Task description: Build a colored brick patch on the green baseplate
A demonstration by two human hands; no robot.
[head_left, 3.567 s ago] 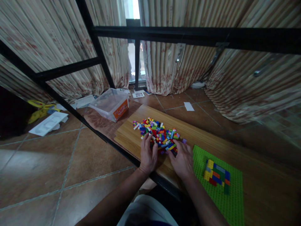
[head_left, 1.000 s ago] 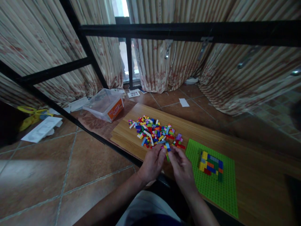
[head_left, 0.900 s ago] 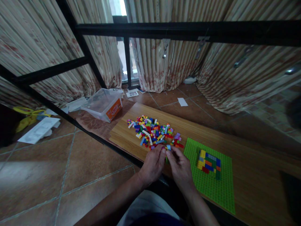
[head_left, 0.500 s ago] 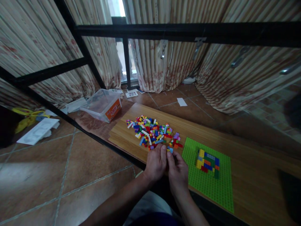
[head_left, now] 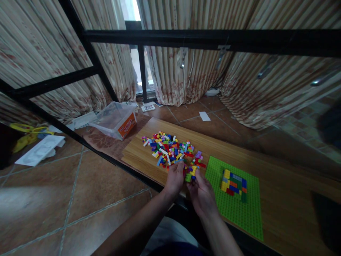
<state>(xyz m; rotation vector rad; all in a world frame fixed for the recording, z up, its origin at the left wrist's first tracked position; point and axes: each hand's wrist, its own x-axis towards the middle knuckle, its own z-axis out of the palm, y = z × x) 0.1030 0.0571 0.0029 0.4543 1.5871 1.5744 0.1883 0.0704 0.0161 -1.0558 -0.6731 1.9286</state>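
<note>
Earlier the two hands are spread apart in the brick pile (head_left: 170, 149); now they are back by the table's (head_left: 138, 144) near edge, close together. A moment ago their closed fingers almost hid the bricks between them; now the left hand (head_left: 175, 179) sits a little farther from the right hand (head_left: 202, 193), and a small cluster (head_left: 192, 172) shows its yellow and green bricks, gripped in the right hand's fingers.
</note>
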